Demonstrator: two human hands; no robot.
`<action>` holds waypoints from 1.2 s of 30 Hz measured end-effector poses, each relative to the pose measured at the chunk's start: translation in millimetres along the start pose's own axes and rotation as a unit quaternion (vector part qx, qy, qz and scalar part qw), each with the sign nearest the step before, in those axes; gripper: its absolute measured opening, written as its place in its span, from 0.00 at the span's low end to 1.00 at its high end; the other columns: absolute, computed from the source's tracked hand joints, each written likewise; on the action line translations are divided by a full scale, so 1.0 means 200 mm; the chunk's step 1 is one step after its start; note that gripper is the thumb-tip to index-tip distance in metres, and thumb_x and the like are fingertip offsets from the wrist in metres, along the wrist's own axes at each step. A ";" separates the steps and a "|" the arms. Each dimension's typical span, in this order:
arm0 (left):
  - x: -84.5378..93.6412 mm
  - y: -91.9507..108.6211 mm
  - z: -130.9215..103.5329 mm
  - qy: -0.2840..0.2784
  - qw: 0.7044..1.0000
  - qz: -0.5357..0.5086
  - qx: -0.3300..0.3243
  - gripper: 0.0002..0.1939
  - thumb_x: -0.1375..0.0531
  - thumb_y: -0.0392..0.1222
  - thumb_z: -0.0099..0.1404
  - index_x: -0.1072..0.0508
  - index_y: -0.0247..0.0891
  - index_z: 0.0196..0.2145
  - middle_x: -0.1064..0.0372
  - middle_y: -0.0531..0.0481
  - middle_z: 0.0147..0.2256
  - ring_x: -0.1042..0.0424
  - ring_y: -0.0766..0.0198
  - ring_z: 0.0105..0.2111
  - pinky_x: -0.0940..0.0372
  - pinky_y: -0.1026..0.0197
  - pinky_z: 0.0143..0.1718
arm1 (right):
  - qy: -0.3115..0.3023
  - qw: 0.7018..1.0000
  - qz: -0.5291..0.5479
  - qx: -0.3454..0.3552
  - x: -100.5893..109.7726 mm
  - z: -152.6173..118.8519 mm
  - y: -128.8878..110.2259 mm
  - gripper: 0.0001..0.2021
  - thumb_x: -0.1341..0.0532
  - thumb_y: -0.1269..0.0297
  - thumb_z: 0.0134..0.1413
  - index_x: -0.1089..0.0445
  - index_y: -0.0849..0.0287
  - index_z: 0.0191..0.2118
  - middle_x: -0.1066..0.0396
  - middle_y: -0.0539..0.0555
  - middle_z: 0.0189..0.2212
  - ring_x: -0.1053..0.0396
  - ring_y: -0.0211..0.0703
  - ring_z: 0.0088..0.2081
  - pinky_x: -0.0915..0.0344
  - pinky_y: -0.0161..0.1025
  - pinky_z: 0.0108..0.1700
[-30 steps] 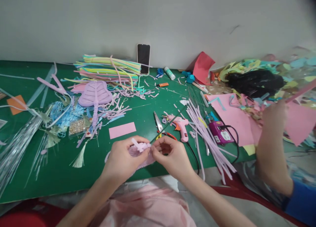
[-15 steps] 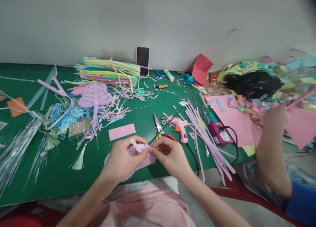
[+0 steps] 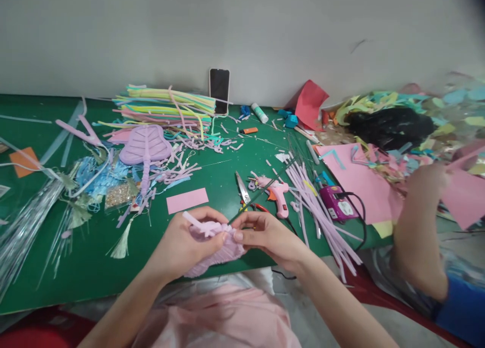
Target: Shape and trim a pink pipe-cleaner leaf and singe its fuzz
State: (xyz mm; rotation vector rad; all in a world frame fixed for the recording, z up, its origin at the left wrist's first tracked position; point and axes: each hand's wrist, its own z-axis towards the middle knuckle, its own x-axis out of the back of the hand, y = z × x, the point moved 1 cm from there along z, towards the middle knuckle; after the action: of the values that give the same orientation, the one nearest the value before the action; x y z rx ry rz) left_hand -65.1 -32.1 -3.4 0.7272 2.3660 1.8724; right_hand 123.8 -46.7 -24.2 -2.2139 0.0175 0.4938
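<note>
My left hand is closed on a lilac pipe-cleaner piece, with a broad ribbed part below and a twisted stem on top. One loose lilac end sticks up beside the left fingers. My right hand pinches the same piece at its right side, thumb against the stem. From between the hands a thin dark green rod slants up and right, over the scissors and the pink glue gun. A flat pink paper strip lies just beyond my left hand.
A leaf-shaped lilac piece lies at left, before bundled coloured pipe cleaners. Loose lilac pipe cleaners and a purple box with a cable lie at right. Another person's arm reaches in over pink sheets.
The lilac piece has turned and shifted slightly right, showing more of its ribbed part. My right thumb has moved onto its stem, and the loose end now points up and left.
</note>
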 end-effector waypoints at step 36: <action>0.00 0.01 -0.02 -0.066 0.998 0.019 0.001 0.05 0.35 0.39 0.53 0.25 0.38 0.30 0.30 0.56 0.26 0.37 0.70 0.23 0.45 0.69 0.23 | -0.102 0.986 -0.094 0.089 0.04 0.03 -0.03 0.18 0.23 0.59 0.34 0.28 0.61 0.27 0.31 0.46 0.23 0.36 0.31 0.24 0.39 0.31 0.27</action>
State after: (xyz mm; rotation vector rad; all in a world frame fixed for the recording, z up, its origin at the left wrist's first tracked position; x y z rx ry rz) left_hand -64.6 -34.8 -0.1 0.8732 2.2898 1.7764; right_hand 129.9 -37.1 -25.1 -1.9583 -0.2449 0.5857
